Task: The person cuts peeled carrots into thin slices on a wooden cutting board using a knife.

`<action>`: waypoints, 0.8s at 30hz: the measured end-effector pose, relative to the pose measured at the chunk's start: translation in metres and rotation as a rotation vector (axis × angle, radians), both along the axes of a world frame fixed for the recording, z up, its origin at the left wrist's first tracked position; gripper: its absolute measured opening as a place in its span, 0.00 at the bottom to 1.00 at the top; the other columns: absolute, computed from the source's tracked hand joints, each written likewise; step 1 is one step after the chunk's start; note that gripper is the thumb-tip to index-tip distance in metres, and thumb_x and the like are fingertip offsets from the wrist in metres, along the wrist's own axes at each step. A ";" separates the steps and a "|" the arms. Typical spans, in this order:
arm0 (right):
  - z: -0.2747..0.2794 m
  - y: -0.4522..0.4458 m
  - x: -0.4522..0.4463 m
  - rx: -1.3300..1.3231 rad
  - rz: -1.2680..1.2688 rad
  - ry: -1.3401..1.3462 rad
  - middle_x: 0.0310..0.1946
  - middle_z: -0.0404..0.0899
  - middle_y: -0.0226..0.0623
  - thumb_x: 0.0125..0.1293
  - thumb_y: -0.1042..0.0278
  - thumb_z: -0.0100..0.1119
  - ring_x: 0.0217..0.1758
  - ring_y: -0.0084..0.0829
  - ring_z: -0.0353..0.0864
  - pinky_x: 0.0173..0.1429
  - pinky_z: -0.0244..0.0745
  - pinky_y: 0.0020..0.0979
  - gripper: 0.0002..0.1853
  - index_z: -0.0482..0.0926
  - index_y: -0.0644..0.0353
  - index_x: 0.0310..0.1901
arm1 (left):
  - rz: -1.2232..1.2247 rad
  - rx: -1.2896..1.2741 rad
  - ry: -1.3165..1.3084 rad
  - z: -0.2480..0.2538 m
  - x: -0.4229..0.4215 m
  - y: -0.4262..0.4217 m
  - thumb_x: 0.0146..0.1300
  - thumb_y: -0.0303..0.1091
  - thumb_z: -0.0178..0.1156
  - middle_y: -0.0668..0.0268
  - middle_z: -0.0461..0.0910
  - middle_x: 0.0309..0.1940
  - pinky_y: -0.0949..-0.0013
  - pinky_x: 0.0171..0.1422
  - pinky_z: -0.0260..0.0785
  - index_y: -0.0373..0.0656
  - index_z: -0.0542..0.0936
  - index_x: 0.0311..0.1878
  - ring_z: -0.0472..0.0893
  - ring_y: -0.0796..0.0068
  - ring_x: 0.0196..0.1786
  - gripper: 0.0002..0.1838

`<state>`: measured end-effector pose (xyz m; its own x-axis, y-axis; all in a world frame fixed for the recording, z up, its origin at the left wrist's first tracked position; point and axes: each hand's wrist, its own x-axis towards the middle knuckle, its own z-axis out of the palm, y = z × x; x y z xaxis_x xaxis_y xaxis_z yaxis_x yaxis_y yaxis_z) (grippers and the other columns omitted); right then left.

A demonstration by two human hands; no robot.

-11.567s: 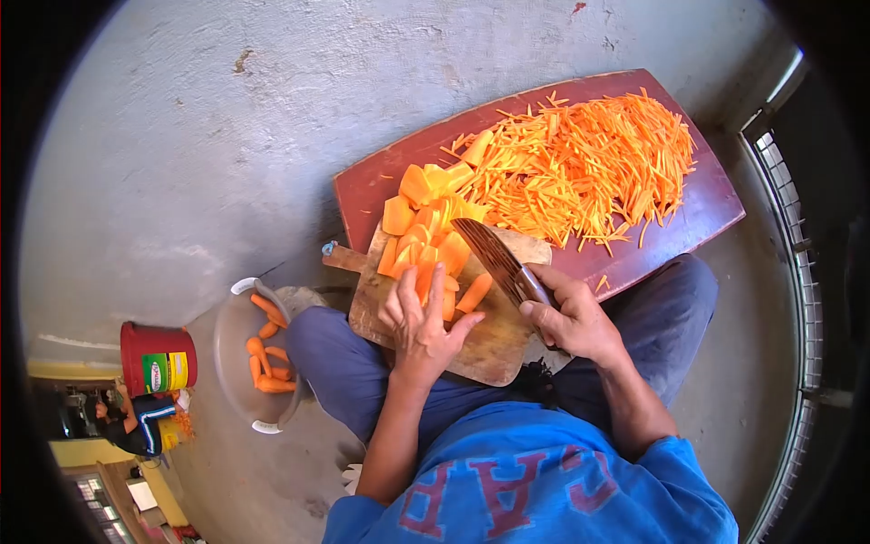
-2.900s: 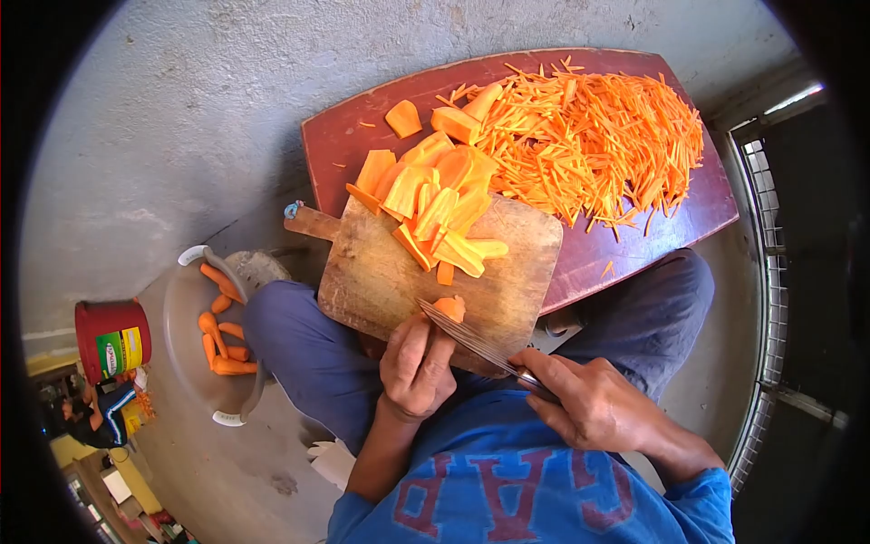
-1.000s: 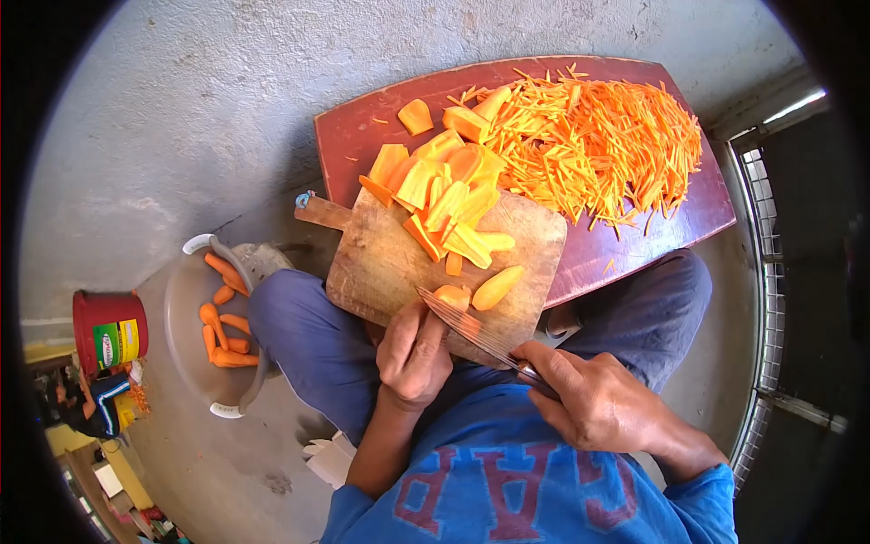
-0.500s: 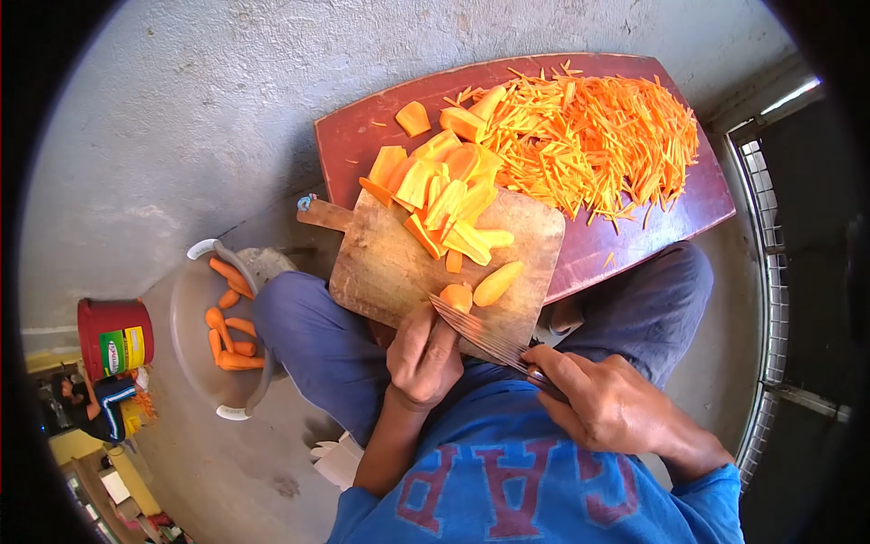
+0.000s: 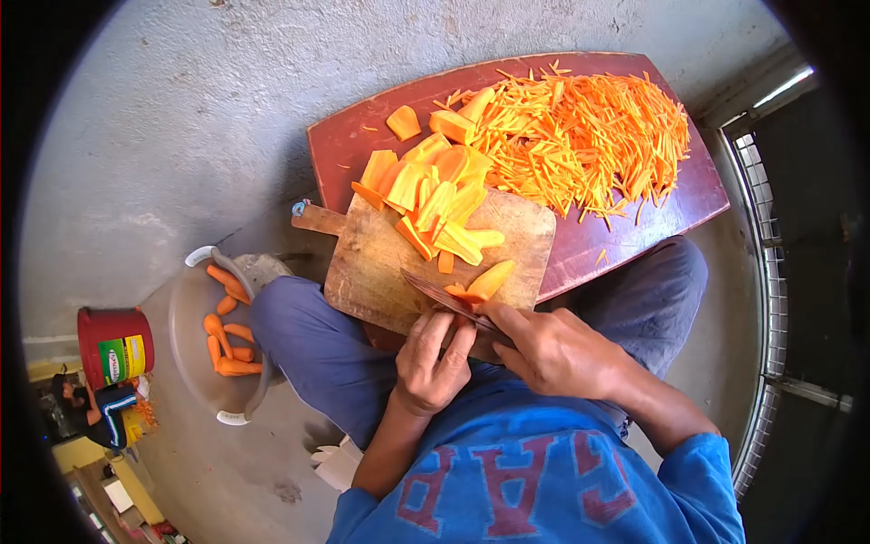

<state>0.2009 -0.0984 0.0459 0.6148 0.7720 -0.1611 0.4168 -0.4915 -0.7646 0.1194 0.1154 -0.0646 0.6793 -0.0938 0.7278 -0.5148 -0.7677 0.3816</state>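
Observation:
My right hand [image 5: 557, 349] is closed round the handle of a knife [image 5: 441, 292], its blade slanting up to the left over the cutting board [image 5: 372, 272]. Beside the blade, my left hand [image 5: 435, 363] is closed on a carrot piece, mostly hidden by fingers and knife. A cut carrot slice [image 5: 491, 279] lies on the board just beyond the blade. Several flat carrot slices [image 5: 430, 195] are heaped at the board's far edge, partly on the red table [image 5: 340, 145]. Behind them spreads a large pile of thin carrot strips [image 5: 589, 136].
Carrot chunks [image 5: 403, 122] lie on the table's far left. To the left, a grey tub [image 5: 186, 340] holds several whole carrots [image 5: 237, 366]. Beyond it are a red bucket [image 5: 91, 349] and another person [image 5: 95, 408]. A wall runs behind the table; a grille stands at right.
My right hand has moved left and up with the knife, bringing the blade across the carrot piece. My left hand has shifted slightly right. The view has shifted a little.

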 end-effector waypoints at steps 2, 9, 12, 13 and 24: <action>-0.005 0.004 0.007 0.001 0.016 0.008 0.42 0.89 0.64 0.78 0.70 0.69 0.42 0.67 0.91 0.43 0.86 0.58 0.24 0.73 0.68 0.69 | 0.001 -0.008 -0.003 0.001 0.001 -0.001 0.64 0.15 0.72 0.45 0.87 0.58 0.47 0.58 0.92 0.35 0.90 0.58 0.92 0.38 0.54 0.19; -0.025 0.015 0.041 0.022 0.035 0.056 0.40 0.89 0.62 0.81 0.64 0.68 0.46 0.64 0.92 0.50 0.85 0.58 0.18 0.78 0.67 0.62 | 0.102 -0.192 0.073 0.005 0.002 0.003 0.70 0.20 0.79 0.46 0.89 0.55 0.56 0.53 0.89 0.33 0.89 0.59 0.92 0.49 0.53 0.16; -0.022 0.013 0.053 0.198 -0.041 0.181 0.48 0.90 0.55 0.82 0.66 0.68 0.51 0.44 0.92 0.58 0.84 0.44 0.22 0.81 0.67 0.71 | 0.143 -0.291 0.094 0.003 0.001 0.009 0.72 0.21 0.79 0.48 0.90 0.55 0.59 0.53 0.87 0.34 0.88 0.62 0.91 0.51 0.53 0.18; -0.017 0.010 0.053 0.213 -0.071 0.175 0.49 0.90 0.54 0.82 0.66 0.68 0.52 0.43 0.92 0.58 0.84 0.43 0.22 0.81 0.67 0.71 | 0.162 -0.295 0.094 0.003 0.000 0.011 0.72 0.21 0.79 0.48 0.90 0.55 0.59 0.53 0.87 0.34 0.88 0.62 0.92 0.52 0.53 0.18; 0.005 -0.030 -0.005 0.132 -0.267 0.312 0.46 0.88 0.61 0.79 0.74 0.68 0.53 0.57 0.93 0.59 0.85 0.47 0.23 0.79 0.70 0.71 | 0.157 -0.365 0.121 -0.003 0.005 0.014 0.73 0.20 0.78 0.48 0.89 0.59 0.62 0.55 0.89 0.33 0.87 0.64 0.91 0.58 0.55 0.19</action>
<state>0.1959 -0.1289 0.0507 0.7333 0.6191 -0.2811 0.0275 -0.4401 -0.8975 0.1242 0.1296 -0.0676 0.7477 0.2671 0.6079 -0.3370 -0.6361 0.6941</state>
